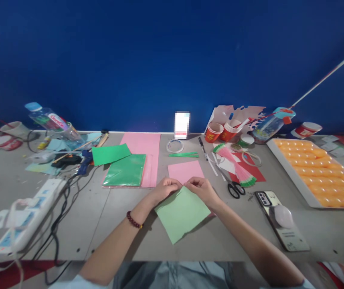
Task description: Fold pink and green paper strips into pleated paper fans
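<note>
Both hands meet at the far corner of a light green square of paper (182,214), which is tilted above the table. My left hand (168,188), with a dark bead bracelet (134,220) on its wrist, pinches the paper's edge. My right hand (200,189) grips the same corner from the other side, fingers bent in. Just beyond the hands, a pink sheet of paper (185,170) lies flat, partly covered by them. Two narrow green strips (184,154) rest behind it, close to a roll of clear tape (175,146).
Left, a pack of green paper (125,170) sits on a large pink sheet (152,140), near a power strip (29,216). Right are black-handled scissors (236,190), red paper cups (214,131), a phone (282,220) and a tray of orange domes (319,172). A blue wall stands behind.
</note>
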### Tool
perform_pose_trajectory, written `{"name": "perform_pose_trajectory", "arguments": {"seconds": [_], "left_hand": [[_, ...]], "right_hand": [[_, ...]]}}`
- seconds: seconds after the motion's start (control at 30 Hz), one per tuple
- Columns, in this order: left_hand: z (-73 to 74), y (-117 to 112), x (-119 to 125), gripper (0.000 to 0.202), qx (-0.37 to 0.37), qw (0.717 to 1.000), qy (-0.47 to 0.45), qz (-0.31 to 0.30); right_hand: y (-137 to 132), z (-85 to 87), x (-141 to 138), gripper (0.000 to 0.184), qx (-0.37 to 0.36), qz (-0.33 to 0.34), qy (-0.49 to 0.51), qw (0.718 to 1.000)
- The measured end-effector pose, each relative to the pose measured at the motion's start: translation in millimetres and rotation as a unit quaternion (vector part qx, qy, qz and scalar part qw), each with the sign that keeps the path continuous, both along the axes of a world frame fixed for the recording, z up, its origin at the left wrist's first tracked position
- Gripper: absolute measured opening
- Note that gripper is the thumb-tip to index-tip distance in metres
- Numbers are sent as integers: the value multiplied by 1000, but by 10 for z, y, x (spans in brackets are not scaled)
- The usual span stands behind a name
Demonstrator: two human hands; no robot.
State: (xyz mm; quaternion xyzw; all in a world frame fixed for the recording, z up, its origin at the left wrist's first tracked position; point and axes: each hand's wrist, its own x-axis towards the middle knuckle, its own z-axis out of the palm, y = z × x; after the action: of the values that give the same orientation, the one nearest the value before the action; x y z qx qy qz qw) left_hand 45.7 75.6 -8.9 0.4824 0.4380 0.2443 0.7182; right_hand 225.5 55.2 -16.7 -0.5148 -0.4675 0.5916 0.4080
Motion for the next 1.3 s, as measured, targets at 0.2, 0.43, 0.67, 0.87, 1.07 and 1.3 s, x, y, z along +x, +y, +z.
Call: {"name": "perform_pose_trajectory", "arguments": {"seconds": [0.2,0.43,0.67,0.87,1.07,1.3], "left_hand": [[4,7,27,31,110,992,48,-22],[1,12,27,37,151,987,37,-36],[-57,20,23,37,139,988,57,-20],[52,19,27,36,94,991,92,-36],[-47,25,26,27,113,988,96,-33],[-100,24,31,23,129,987,92,-36]], "right_hand": [[16,5,8,30,24,1,-16,1000],[2,6,8,29,-33,-2,50,998],[33,23,16,27,-46,3,34,998],[42,15,19,25,-27,13,-13,999],[33,2,18,27,8,18,-49,999],[34,-23,13,23,32,38,-73,996]]}}
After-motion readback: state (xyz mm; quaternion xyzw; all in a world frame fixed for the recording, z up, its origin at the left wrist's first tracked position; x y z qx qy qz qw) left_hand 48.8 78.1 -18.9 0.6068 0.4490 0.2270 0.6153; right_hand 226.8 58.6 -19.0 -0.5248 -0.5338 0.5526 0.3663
